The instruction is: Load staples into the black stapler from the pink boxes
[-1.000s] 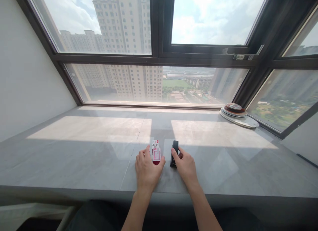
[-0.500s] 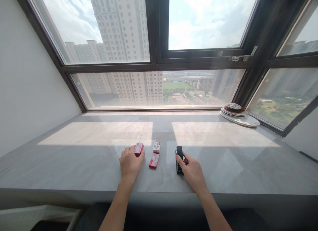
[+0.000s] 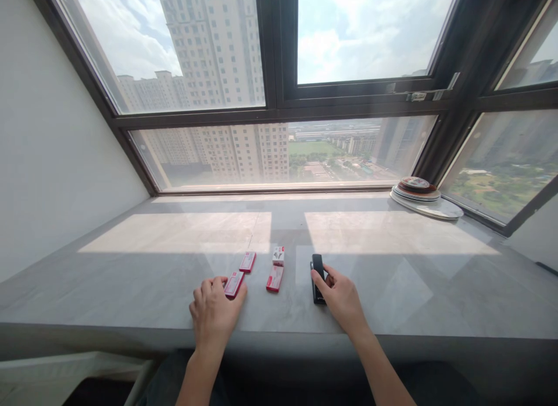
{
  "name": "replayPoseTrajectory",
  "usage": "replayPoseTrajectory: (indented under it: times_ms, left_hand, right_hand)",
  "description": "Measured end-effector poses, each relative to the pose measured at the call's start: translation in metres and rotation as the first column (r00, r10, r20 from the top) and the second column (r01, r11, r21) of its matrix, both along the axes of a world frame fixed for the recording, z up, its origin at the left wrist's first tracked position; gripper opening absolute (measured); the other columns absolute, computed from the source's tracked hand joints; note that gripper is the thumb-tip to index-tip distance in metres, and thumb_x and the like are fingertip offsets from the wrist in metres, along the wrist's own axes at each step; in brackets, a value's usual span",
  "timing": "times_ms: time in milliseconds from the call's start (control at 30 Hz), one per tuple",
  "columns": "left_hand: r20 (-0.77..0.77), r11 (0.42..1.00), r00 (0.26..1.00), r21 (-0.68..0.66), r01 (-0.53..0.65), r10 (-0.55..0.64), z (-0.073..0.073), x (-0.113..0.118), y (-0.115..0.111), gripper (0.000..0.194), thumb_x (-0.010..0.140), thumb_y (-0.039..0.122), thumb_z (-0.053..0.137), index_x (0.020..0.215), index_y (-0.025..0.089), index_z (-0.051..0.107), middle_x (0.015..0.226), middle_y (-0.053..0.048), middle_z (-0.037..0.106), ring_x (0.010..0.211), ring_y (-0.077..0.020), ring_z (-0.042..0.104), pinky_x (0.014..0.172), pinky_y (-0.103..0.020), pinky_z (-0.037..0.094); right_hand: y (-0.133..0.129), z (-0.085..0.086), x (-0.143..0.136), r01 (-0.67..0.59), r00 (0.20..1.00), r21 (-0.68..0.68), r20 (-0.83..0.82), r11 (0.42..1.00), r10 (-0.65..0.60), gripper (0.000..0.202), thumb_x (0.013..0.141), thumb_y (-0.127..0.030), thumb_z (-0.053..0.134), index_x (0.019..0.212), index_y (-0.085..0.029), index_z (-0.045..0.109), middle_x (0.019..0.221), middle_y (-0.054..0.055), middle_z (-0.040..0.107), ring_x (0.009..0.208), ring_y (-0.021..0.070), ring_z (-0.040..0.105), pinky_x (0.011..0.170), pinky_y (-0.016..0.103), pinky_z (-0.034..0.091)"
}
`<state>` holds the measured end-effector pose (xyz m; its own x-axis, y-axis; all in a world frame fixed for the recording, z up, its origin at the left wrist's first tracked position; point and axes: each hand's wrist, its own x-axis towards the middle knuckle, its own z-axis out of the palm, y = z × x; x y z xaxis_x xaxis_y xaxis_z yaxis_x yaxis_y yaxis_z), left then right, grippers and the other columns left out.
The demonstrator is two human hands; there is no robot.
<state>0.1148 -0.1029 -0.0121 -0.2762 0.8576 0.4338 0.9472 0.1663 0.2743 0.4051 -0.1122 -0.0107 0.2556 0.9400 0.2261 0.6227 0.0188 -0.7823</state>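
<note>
My left hand (image 3: pixel 213 313) has its thumb and fingers around a small pink-and-white box (image 3: pixel 234 284) on the ledge. Just beyond it, near its far end, lies a similar pink box (image 3: pixel 247 262). Right of these, a third flat pink box (image 3: pixel 274 278) lies in front of a small white-and-red box (image 3: pixel 278 256) with a dark picture on its side. My right hand (image 3: pixel 342 298) grips a black stapler (image 3: pixel 318 278) from its right side, thumb on top. The stapler rests lengthwise on the ledge, its right side partly hidden by my fingers.
The grey marbled ledge (image 3: pixel 143 289) runs up to a dark window frame (image 3: pixel 279 114). A pile of plates (image 3: pixel 429 205) sits in the far right corner. Along the left is a white wall (image 3: pixel 65 138). Below the front edge, at lower left, is a pale-framed object (image 3: pixel 65 368).
My left hand has moved nearer and to the left with a pink box. Another pink box now shows separately just beyond it. My right hand stays on the stapler.
</note>
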Motion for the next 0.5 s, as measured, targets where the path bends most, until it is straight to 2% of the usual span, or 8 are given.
replayPoseTrajectory:
  times_ms: [33,100,200,267,333,400,500]
  left_hand:
    - [0.001,1.0,1.0,0.027,0.015,-0.015,0.001,0.009,-0.003,0.045,0.088,0.054,0.056,0.119,0.022,0.061,0.121,-0.015,0.056,0.112,-0.0375,0.049,0.09,-0.05,0.042]
    - [0.004,0.991,0.993,0.07,0.118,-0.118,0.004,0.034,-0.004,0.044,0.093,0.051,0.051,0.128,0.025,0.059,0.13,-0.014,0.052,0.117,-0.0365,0.047,0.094,-0.05,0.04]
    - [0.013,0.949,0.95,0.037,0.312,-0.312,0.005,0.074,0.005,0.038,0.097,0.048,0.047,0.128,0.03,0.059,0.13,-0.011,0.051,0.121,-0.0325,0.046,0.098,-0.046,0.038]
    - [0.023,0.938,0.938,0.006,0.346,-0.346,0.002,0.091,0.014,0.044,0.097,0.05,0.049,0.134,0.029,0.054,0.131,-0.011,0.051,0.122,-0.0323,0.046,0.098,-0.046,0.037]
    - [0.031,0.942,0.942,-0.006,0.335,-0.335,-0.002,0.096,0.022,0.057,0.093,0.053,0.054,0.141,0.024,0.046,0.133,-0.013,0.05,0.125,-0.0333,0.044,0.099,-0.046,0.037]
    - [0.046,0.948,0.947,-0.014,0.317,-0.316,-0.006,0.091,0.025,0.061,0.09,0.054,0.059,0.139,0.02,0.045,0.132,-0.014,0.051,0.124,-0.0339,0.045,0.098,-0.045,0.037]
    - [0.094,0.919,0.919,-0.057,0.389,-0.383,-0.007,0.08,0.017,0.042,0.09,0.052,0.059,0.119,0.022,0.058,0.121,-0.011,0.057,0.117,-0.032,0.051,0.095,-0.044,0.04]
  right_hand:
    - [0.0,0.0,0.0,0.004,1.0,-0.003,0.0,1.0,-0.004,0.055,0.092,-0.068,0.046,0.101,-0.022,0.074,0.057,-0.003,0.049,0.056,0.0171,0.051,0.055,0.026,0.033]
    - [-0.001,-0.001,-0.002,0.007,1.0,-0.008,-0.002,1.0,-0.007,0.055,0.092,-0.067,0.048,0.109,-0.022,0.073,0.058,-0.003,0.05,0.057,0.0174,0.053,0.056,0.026,0.034]
    - [-0.001,-0.003,-0.001,0.01,0.999,-0.01,-0.03,1.0,-0.01,0.056,0.092,-0.064,0.051,0.124,-0.02,0.065,0.057,-0.005,0.05,0.059,0.0184,0.056,0.058,0.026,0.037]
    - [-0.002,-0.004,0.004,0.012,0.998,-0.032,-0.065,0.999,-0.014,0.06,0.091,-0.063,0.053,0.13,-0.018,0.058,0.056,-0.006,0.052,0.06,0.0192,0.058,0.06,0.027,0.039]
    - [-0.004,-0.003,0.016,0.002,0.998,-0.073,-0.066,0.997,-0.007,0.059,0.09,-0.063,0.055,0.126,-0.017,0.058,0.057,-0.005,0.054,0.06,0.0196,0.059,0.061,0.027,0.041]
    - [-0.006,0.0,0.033,-0.02,1.0,-0.097,-0.015,0.995,0.019,0.05,0.089,-0.063,0.057,0.114,-0.02,0.063,0.063,-0.003,0.059,0.062,0.0195,0.06,0.061,0.028,0.041]
    - [-0.005,0.007,0.054,-0.076,0.994,-0.05,0.081,0.996,0.08,0.037,0.09,-0.055,0.058,0.103,-0.022,0.069,0.087,0.003,0.068,0.073,0.02,0.063,0.067,0.029,0.045]
